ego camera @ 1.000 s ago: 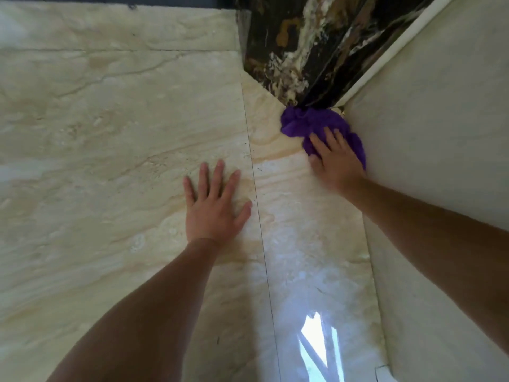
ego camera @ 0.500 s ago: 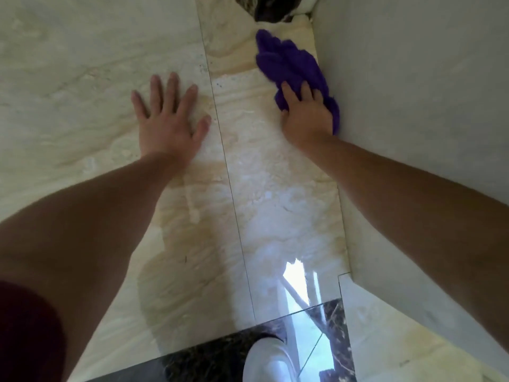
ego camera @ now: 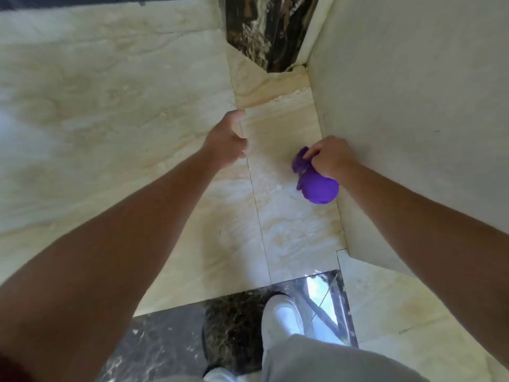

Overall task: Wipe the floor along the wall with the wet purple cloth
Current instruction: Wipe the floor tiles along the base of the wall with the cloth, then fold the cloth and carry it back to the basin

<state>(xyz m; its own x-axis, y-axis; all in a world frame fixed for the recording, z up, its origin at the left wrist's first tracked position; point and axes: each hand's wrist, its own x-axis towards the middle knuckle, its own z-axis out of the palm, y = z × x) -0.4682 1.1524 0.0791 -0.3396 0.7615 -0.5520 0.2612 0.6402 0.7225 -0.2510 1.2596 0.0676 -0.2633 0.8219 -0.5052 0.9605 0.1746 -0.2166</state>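
The purple cloth (ego camera: 316,183) hangs bunched from my right hand (ego camera: 329,155), which grips its top close to the pale wall (ego camera: 413,106). The cloth looks lifted off the cream marble floor (ego camera: 281,216), though I cannot tell if its lower end still touches. My left hand (ego camera: 227,137) hovers above the floor to the left, fingers loosely curled, holding nothing. The floor strip beside the wall looks glossy and wet.
A dark marble column base (ego camera: 264,31) stands in the far corner where the wall ends. A dark marble floor band (ego camera: 165,340) runs near me, with my white shoe (ego camera: 283,318) and grey trouser leg (ego camera: 316,359) on it. The wall steps out at the lower right.
My right hand has drawn back along the wall and gathered the cloth up into a bunch. My left hand has lifted off the floor. My head has risen, showing my feet.
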